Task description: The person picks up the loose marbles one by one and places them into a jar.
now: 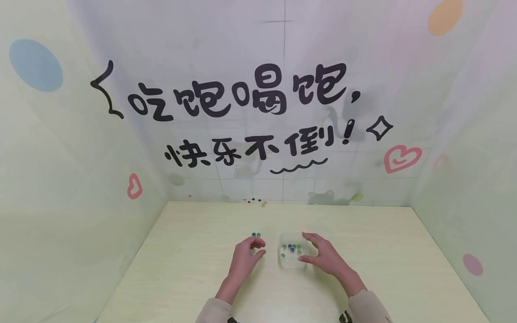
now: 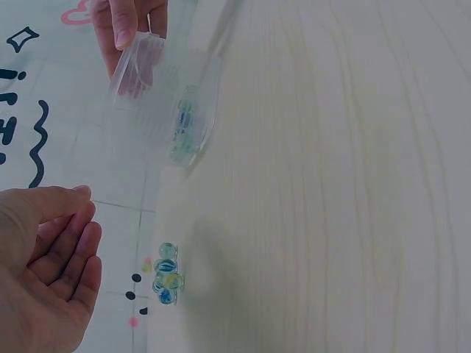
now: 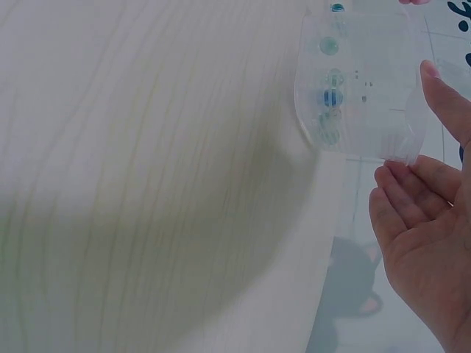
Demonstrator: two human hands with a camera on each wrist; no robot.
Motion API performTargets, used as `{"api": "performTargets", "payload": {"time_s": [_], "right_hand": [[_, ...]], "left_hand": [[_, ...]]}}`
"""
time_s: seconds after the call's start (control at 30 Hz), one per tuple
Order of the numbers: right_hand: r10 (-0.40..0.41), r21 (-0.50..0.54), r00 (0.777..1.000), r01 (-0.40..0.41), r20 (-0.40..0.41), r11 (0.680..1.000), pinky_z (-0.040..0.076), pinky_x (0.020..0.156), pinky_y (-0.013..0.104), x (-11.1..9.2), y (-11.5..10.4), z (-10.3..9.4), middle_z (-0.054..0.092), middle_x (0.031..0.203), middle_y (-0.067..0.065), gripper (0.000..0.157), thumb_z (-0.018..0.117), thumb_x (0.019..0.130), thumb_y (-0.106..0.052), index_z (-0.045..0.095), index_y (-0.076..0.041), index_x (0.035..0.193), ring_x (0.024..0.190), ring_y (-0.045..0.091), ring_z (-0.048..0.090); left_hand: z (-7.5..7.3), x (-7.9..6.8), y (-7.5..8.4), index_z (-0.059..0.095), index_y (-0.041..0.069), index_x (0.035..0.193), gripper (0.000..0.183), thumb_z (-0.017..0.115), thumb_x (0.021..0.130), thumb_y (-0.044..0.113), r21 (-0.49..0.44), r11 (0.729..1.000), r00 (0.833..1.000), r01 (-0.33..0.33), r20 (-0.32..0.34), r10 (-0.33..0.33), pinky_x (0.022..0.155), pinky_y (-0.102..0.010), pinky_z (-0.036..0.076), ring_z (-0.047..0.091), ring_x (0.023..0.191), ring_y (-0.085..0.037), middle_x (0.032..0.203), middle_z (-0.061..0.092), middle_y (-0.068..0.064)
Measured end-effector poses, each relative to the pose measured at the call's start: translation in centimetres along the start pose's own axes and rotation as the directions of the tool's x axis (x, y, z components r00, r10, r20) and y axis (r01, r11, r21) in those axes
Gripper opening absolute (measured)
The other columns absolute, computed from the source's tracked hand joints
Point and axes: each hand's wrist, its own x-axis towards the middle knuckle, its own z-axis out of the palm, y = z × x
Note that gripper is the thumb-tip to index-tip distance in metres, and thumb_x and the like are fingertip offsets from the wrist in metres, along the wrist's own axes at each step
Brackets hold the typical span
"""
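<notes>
A clear plastic box (image 1: 291,264) stands on the table with several green and blue glass marbles (image 1: 291,248) in its bottom. My right hand (image 1: 326,256) grips the box at its right side, thumb at the near corner and fingers at the far one. In the right wrist view, fingertips meet the wall of the box (image 3: 375,129). My left hand (image 1: 244,257) is raised left of the box, fingers loosely bent, nothing seen between them. Beside it in the left wrist view, a small group of glass marbles (image 2: 168,273) lies on the table, partly hidden by this hand in the head view.
The pale wooden table (image 1: 194,251) ends at a printed fabric backdrop (image 1: 242,54) with black lettering. Fabric walls (image 1: 60,188) also stand at left and right. Small printed dots (image 1: 253,200) on the backdrop sit just above the table's far edge.
</notes>
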Motion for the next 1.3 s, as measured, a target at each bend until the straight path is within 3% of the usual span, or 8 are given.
{"api": "performTargets", "payload": {"time_s": [0.33, 0.57, 0.73, 0.87, 1.07, 1.3], "right_hand": [[0.003, 0.012, 1.0, -0.003, -0.003, 1.0, 0.043, 0.109, 0.059, 0.0, 0.0, 0.0, 0.05, 0.145, 0.026, 0.074, 0.081, 0.083, -0.023, 0.047, 0.004, 0.143, 0.135, 0.049, 0.046], [0.021, 0.033, 1.0, -0.021, 0.006, 0.999, 0.042, 0.111, 0.058, 0.0, 0.1, 0.0, 0.049, 0.147, 0.025, 0.074, 0.08, 0.084, -0.023, 0.046, 0.003, 0.144, 0.137, 0.048, 0.044], [-0.015, 0.017, 1.0, 0.015, -0.004, 1.0, 0.044, 0.108, 0.059, 0.0, 0.1, 0.0, 0.05, 0.144, 0.026, 0.074, 0.081, 0.083, -0.025, 0.047, 0.004, 0.143, 0.134, 0.049, 0.046], [-0.034, 0.002, 0.999, 0.034, -0.012, 0.999, 0.045, 0.107, 0.059, 0.0, 0.2, 0.1, 0.051, 0.143, 0.027, 0.074, 0.081, 0.082, -0.025, 0.048, 0.005, 0.141, 0.133, 0.05, 0.047], [0.012, 0.031, 1.0, -0.012, 0.003, 0.999, 0.042, 0.111, 0.058, 0.1, 0.2, 0.0, 0.049, 0.146, 0.026, 0.074, 0.081, 0.083, -0.023, 0.047, 0.003, 0.143, 0.137, 0.048, 0.044], [0.011, 0.029, 1.0, -0.011, 0.001, 1.0, 0.042, 0.111, 0.058, 0.2, 0.3, 0.1, 0.049, 0.147, 0.026, 0.075, 0.081, 0.083, -0.025, 0.047, 0.003, 0.144, 0.137, 0.048, 0.044]], "left_hand": [[-0.3, 0.1, -1.0, 0.069, 0.007, 0.097, 0.016, 0.076, 0.083, 0.001, 0.002, 1.0, 1.0, -0.012, -0.018, 0.012, 0.091, -0.043, 0.058, 0.068, 0.094, -0.023, 0.098, 0.074, -0.007], [-0.4, 0.1, -1.3, 0.069, 0.009, 0.097, 0.015, 0.075, 0.084, 0.003, 0.03, 0.999, 1.0, 0.016, -0.024, -0.015, 0.09, -0.041, 0.058, 0.068, 0.094, -0.022, 0.096, 0.074, -0.004], [-0.5, 0.1, -1.6, 0.069, 0.009, 0.098, 0.016, 0.075, 0.084, 0.004, 0.039, 0.998, 0.999, 0.047, -0.025, -0.046, 0.09, -0.041, 0.058, 0.068, 0.094, -0.022, 0.096, 0.074, -0.004], [-0.6, 0.2, -1.9, 0.069, 0.008, 0.098, 0.017, 0.075, 0.083, 0.003, 0.051, 0.998, 0.999, 0.034, -0.022, -0.033, 0.089, -0.043, 0.058, 0.068, 0.093, -0.022, 0.096, 0.074, -0.005], [-0.7, 0.4, -2.6, 0.069, 0.007, 0.098, 0.017, 0.075, 0.083, 0.002, 0.052, 0.998, 0.999, 0.034, -0.025, -0.032, 0.088, -0.044, 0.058, 0.069, 0.093, -0.023, 0.097, 0.074, -0.006], [-0.6, 0.6, -3.2, 0.069, 0.008, 0.099, 0.017, 0.075, 0.084, 0.002, 0.062, 0.996, 0.997, 0.068, -0.026, -0.067, 0.09, -0.044, 0.058, 0.068, 0.095, -0.024, 0.098, 0.074, -0.006]]}}
